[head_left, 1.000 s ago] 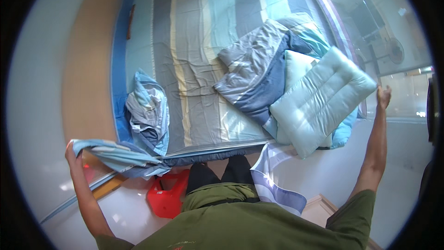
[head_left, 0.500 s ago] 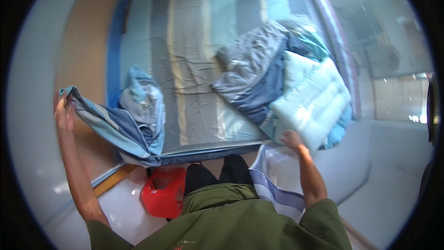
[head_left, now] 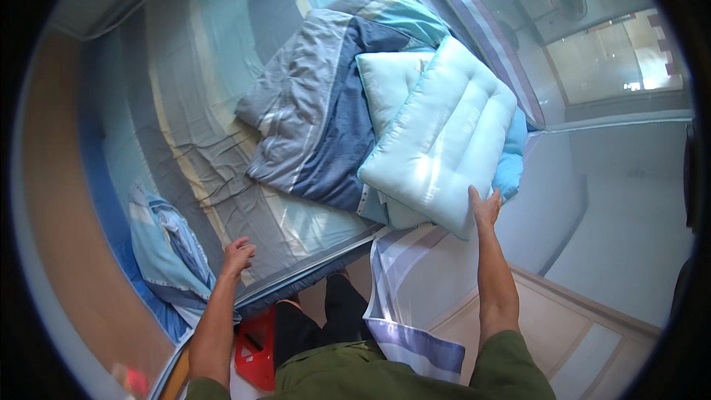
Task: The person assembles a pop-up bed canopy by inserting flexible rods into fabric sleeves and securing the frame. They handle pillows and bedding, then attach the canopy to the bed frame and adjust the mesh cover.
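A pale aqua quilted pillow [head_left: 444,137] lies on the right side of the bed, over a second pale pillow [head_left: 385,85]. At its near right edge my right hand [head_left: 486,209] grips it, thumb on top and the other fingers beyond the edge. My left hand [head_left: 238,255] hovers over the near edge of the striped bed sheet [head_left: 181,122], its fingers loosely bent and apart, holding nothing. To its left, a bunched blue and grey cloth [head_left: 167,244] lies in the bed's corner. A grey and navy quilt [head_left: 311,115] is heaped beside the pillows.
A red plastic stool [head_left: 255,352] stands by my legs. White netting with a purple striped border [head_left: 418,344] hangs at the bed's near right edge. A wooden panel [head_left: 48,192] runs along the left. A fan [head_left: 566,0] shows beyond the netting at the upper right.
My left hand has let go of the bunched cloth and moved right, over the sheet. My right hand stays at the pillow's edge, its grip now farther up. The view has swung right.
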A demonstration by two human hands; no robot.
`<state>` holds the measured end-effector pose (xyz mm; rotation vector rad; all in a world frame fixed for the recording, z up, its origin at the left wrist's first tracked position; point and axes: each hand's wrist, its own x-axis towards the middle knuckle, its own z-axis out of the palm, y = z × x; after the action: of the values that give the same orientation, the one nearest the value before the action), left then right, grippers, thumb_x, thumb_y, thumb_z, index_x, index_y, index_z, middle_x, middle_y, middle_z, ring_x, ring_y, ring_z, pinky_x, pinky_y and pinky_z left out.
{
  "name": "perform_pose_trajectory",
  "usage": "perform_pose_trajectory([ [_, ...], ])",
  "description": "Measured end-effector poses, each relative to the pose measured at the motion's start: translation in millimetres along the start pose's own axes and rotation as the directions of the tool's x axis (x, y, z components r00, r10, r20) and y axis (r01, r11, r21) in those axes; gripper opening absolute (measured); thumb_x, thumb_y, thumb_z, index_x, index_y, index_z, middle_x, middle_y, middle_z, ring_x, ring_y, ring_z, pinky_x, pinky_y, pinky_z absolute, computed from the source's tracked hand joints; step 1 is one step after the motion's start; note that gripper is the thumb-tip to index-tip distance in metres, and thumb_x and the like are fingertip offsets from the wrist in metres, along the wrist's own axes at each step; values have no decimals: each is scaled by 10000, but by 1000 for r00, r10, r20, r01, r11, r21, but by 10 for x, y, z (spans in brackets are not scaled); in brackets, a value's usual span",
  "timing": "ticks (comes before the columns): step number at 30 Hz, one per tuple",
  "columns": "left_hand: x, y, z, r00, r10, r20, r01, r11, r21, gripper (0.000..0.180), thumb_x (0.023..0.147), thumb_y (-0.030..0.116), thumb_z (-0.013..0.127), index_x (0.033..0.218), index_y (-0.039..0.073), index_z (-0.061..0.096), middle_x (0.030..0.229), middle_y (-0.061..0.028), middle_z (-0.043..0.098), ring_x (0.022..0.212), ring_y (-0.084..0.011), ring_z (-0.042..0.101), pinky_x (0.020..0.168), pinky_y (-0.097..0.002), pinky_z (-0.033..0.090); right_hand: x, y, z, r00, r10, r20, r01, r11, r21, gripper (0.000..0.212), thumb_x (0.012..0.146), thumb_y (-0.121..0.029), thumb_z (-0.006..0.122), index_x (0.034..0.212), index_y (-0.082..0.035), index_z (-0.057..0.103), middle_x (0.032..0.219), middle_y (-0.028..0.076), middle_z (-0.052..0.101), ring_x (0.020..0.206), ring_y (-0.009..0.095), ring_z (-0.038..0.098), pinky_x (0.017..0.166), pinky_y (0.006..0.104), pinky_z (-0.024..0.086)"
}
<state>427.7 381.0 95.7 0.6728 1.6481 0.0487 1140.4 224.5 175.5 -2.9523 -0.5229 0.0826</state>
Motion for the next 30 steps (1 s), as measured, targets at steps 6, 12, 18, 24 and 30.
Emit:
perform_pose_trajectory([
  [6,329,911,1555,980,44,196,-56,997,57,621,932,300,757,1478,81,560,1216,-66,721,1042,-181,715,803,-380,549,329,-276,55,939,83,334,-246,840,484,962,751,-500,909,1438,68,548,1355,246,643,1215,346,635,1066,410,478],
  [12,202,1698,2522,886,241,395,-280,959,42,594,960,368,750,1459,92,583,1200,-32,723,1042,-142,702,846,-356,534,278,-662,-344,980,-198,-1,142,703,697,625,832,-171,827,1366,59,597,1205,165,714,1088,290,684,982,381,527],
  [18,126,2260,2704,871,328,366,-261,940,-222,805,937,590,714,1505,55,518,1318,-93,691,1206,-179,626,989,-384,445,117,-1155,-1628,945,-310,106,79,529,845,513,835,-169,790,1281,40,648,1123,136,723,969,258,694,932,373,545],
  [24,426,2491,3424,693,304,654,-37,921,-388,1162,811,773,744,1606,23,348,1602,-166,448,1488,-321,414,1227,-476,294,1024,-261,-525,820,-257,511,-53,855,516,680,804,-334,871,1311,46,625,1191,124,697,1025,211,663,959,357,524],
  [30,787,2233,3720,768,187,613,62,930,-362,1066,786,491,909,1556,-39,398,1484,-193,566,1377,-305,544,1182,-441,415,1189,-542,273,832,-219,510,3,921,390,887,878,-537,797,1458,82,537,1425,252,617,1305,308,604,1099,377,449],
])
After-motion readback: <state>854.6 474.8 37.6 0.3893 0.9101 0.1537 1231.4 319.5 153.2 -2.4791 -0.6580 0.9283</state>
